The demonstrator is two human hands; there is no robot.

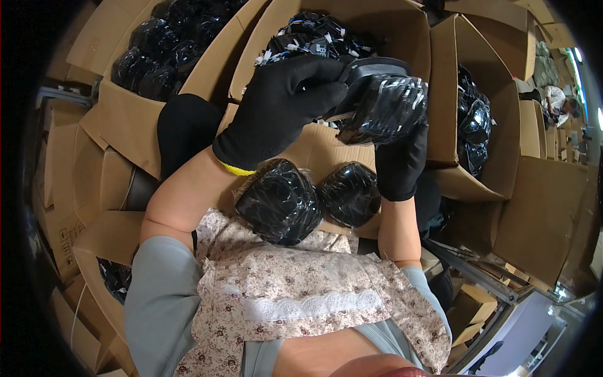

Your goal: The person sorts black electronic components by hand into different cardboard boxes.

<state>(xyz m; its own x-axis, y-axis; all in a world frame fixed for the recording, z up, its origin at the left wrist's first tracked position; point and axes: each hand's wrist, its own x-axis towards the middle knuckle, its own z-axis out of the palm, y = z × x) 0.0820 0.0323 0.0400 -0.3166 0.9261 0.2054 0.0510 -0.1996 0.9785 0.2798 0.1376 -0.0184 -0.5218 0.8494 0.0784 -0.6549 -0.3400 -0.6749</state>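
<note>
Both my hands wear black gloves and hold one black, rounded part wrapped in clear plastic [384, 108] up in front of me. My left hand [282, 107] grips its top left edge, thumb and fingers closed on it. My right hand [399, 162] supports it from below and behind. On my lap, on a floral cloth [301, 276], lie two more plastic-wrapped black parts: a larger one [280, 201] and a smaller one [349, 193] to its right.
Open cardboard boxes surround me. One at top left [164, 44] holds wrapped black parts, one at top centre [317, 34] holds black pieces with white tags, one at right [472, 125] holds more wrapped parts. A person works at the far right [556, 100].
</note>
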